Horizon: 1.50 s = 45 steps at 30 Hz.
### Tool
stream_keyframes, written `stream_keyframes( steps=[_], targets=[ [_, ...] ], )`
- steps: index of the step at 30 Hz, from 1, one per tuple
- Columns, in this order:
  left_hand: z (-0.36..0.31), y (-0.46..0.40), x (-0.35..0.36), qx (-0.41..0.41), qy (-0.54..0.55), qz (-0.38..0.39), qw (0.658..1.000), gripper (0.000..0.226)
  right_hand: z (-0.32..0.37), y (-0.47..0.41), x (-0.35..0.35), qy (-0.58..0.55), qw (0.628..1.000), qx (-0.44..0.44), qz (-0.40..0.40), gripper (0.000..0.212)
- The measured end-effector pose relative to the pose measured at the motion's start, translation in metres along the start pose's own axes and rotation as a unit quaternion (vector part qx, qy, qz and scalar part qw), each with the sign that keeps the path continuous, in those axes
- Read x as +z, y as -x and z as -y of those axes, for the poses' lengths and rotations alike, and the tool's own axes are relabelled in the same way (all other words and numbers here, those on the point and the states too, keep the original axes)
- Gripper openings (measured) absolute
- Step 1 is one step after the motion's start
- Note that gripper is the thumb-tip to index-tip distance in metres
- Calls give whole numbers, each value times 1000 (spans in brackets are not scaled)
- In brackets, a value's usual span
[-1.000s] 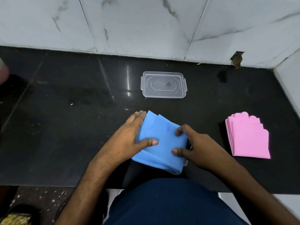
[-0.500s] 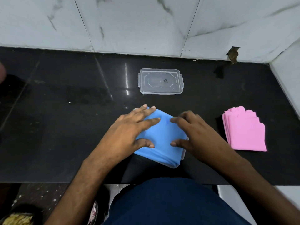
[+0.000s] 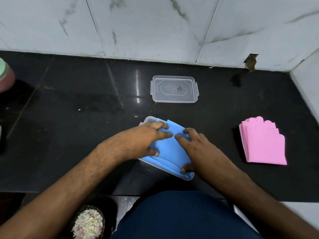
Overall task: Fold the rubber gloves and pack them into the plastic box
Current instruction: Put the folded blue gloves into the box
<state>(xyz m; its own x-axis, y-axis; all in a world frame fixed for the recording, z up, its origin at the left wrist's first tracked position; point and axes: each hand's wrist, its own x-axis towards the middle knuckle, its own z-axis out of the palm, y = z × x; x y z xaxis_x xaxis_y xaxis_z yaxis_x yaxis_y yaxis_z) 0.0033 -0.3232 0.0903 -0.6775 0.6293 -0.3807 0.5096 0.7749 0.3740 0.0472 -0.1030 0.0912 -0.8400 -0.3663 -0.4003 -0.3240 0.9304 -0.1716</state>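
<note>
Blue rubber gloves (image 3: 170, 149), folded, pressed into the plastic box (image 3: 148, 120) at the counter's (image 3: 69, 126) near edge.
Box and stack run long axis from far-left to near-right. Left hand (image 3: 143, 140) and right hand (image 3: 195, 149) lie flat, fingers spread on top, thumbs at the stack's sides, gripping nothing. Clear lid (image 3: 174, 88) lies beyond; folded pink gloves (image 3: 263, 144) well to the right. No readable writing.

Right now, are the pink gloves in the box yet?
No, the pink gloves lie folded on the counter, right of the plastic box, which holds only blue gloves.
</note>
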Motion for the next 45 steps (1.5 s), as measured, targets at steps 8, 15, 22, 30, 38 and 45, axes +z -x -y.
stream_keyframes(
  steps=[8,15,22,30,38,45],
  targets=[
    [-14,-21,9,-69,-90,67,991,88,3,-8,-1,-18,999,0,39,100],
    [-20,-22,16,-101,-123,61,985,94,2,-12,6,-27,999,23,0,84],
    [-14,-27,21,-140,-139,82,977,100,13,-16,15,38,999,33,14,92],
    [-6,-43,39,-149,-149,127,969,94,19,-31,29,170,985,16,31,96],
    [-10,-49,41,-169,-128,128,969,94,15,-42,36,190,980,32,41,95],
    [-31,-79,38,-153,-115,94,977,85,-21,-42,27,181,981,64,1,75]
  ],
)
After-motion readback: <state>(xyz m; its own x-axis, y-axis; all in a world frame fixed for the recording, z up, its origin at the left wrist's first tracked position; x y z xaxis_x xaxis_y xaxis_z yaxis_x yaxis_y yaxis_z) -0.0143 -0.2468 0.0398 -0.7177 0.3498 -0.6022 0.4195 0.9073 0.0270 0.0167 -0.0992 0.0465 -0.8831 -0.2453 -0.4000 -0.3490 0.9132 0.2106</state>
